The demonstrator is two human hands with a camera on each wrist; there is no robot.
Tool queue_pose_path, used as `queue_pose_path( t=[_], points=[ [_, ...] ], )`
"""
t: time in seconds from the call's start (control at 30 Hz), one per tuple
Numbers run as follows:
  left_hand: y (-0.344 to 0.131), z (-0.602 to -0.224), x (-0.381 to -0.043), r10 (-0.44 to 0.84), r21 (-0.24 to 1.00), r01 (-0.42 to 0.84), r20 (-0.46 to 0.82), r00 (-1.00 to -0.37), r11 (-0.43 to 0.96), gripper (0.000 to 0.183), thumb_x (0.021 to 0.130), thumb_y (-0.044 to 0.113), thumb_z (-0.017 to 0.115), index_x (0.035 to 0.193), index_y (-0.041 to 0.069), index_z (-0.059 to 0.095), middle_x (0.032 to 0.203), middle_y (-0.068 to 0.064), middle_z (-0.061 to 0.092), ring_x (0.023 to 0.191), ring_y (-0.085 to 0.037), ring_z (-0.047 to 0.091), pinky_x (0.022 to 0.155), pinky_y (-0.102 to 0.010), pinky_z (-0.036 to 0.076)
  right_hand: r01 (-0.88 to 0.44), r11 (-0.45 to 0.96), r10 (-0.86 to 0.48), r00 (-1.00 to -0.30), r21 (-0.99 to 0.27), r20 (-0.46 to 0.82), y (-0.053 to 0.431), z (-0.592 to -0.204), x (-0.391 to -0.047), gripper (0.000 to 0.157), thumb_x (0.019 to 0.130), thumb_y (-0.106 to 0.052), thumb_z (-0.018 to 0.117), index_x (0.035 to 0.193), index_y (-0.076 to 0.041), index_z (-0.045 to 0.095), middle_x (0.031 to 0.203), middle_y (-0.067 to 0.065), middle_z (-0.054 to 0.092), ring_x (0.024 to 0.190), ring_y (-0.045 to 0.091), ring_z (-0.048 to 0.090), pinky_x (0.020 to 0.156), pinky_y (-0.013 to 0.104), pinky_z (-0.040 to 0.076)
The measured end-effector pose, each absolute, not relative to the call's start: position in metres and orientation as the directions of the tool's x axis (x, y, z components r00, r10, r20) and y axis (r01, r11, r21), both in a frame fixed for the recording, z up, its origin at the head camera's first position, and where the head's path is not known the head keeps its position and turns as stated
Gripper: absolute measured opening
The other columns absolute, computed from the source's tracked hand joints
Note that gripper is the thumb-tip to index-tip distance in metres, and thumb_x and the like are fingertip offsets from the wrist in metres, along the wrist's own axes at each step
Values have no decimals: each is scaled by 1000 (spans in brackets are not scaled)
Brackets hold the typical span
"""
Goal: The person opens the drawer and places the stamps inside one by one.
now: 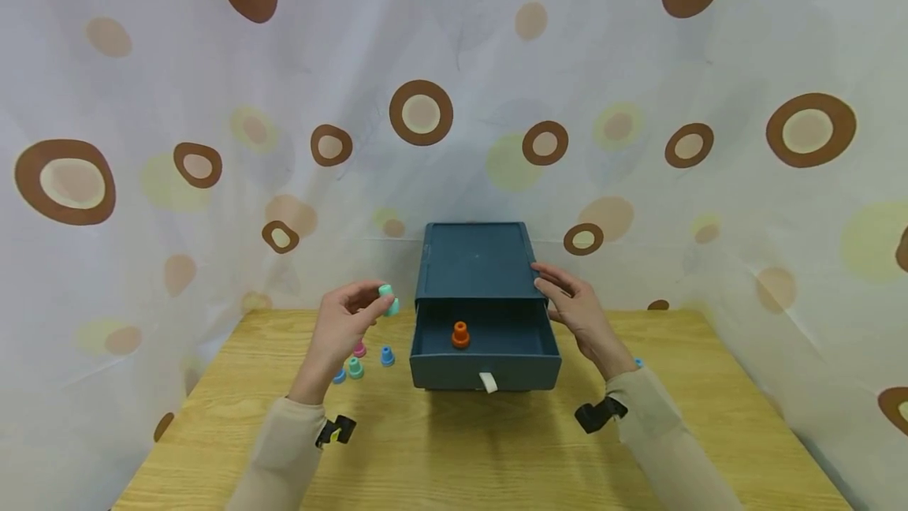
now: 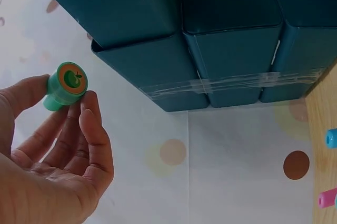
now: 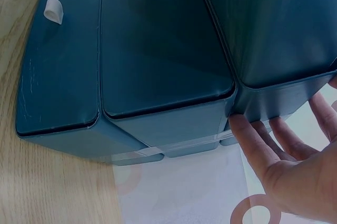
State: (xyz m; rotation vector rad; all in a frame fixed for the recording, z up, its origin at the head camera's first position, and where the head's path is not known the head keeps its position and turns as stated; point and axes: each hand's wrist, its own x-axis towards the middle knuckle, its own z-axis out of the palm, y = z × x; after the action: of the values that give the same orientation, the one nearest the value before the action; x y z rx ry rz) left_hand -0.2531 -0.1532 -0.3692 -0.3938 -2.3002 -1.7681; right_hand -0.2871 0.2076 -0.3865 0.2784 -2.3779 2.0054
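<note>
Our left hand [image 1: 345, 318] pinches a green stamp [image 2: 68, 83] left of the cabinet [image 1: 477, 259]; our right hand [image 1: 578, 314], fingers extended, touches the cabinet's right side. In the pulled-out top drawer [image 1: 454, 373] we see an orange stamp [image 1: 460, 336].

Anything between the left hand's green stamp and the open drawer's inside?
Sideways, only the left wall of the drawer separates the green stamp from the inside; nothing visible covers the front part. The orange stamp inside leaves bare floor beside it.

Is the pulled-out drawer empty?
No, a small orange piece stands inside the pulled-out drawer.
</note>
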Motion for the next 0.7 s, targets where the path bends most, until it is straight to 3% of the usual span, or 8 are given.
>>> queue_pose_path(
  t=[0.07, 0.13, 0.23, 0.3, 0.37, 0.7],
  points=[
    [-149, -363, -248, 83, 907, 338, 327, -941, 253, 27, 93, 24, 69, 116, 8, 69, 106, -12, 69, 89, -18, 61, 74, -28, 51, -148, 163, -123, -984, -976, 129, 208, -386, -287, 56, 99, -41, 56, 148, -16, 44, 153, 13, 39, 145, 35, 31, 109, 60, 35],
    [-145, -358, -242, 90, 909, 337, 325, -942, 244, 25, 93, 22, 69, 114, 9, 70, 104, -14, 69, 82, -17, 61, 60, -25, 48, -148, 162, -124, -984, -976, 129, 208, -386, -287, 55, 100, -41, 55, 148, -16, 44, 154, 13, 39, 145, 34, 31, 110, 60, 35],
    [-141, -357, -240, 104, 905, 359, 344, -933, 228, 24, 93, 23, 70, 112, 9, 70, 102, -15, 68, 80, -17, 61, 58, -23, 48, -146, 159, -125, -984, -976, 127, 207, -386, -288, 55, 100, -41, 55, 148, -17, 45, 154, 12, 39, 145, 34, 31, 110, 61, 34],
    [-139, -361, -243, 105, 902, 378, 364, -925, 206, 24, 92, 27, 71, 111, 12, 71, 100, -12, 68, 80, -16, 62, 62, -25, 51, -147, 160, -126, -984, -976, 128, 208, -385, -288, 55, 100, -41, 56, 148, -17, 45, 153, 12, 39, 145, 33, 31, 110, 60, 34],
    [-136, -365, -245, 104, 891, 406, 392, -914, 204, 25, 91, 27, 71, 111, 11, 71, 100, -11, 69, 88, -16, 63, 77, -29, 53, -150, 163, -127, -983, -975, 130, 208, -385, -289, 56, 99, -41, 56, 148, -16, 45, 153, 12, 39, 145, 34, 32, 110, 60, 35],
    [-118, -369, -246, 129, 874, 460, 444, -887, 158, 28, 91, 25, 72, 111, 6, 71, 93, -12, 70, 82, -18, 64, 73, -28, 53, -150, 158, -136, -982, -976, 129, 208, -385, -287, 55, 100, -41, 55, 148, -17, 45, 155, 11, 38, 146, 33, 30, 110, 61, 34]
  ],
)
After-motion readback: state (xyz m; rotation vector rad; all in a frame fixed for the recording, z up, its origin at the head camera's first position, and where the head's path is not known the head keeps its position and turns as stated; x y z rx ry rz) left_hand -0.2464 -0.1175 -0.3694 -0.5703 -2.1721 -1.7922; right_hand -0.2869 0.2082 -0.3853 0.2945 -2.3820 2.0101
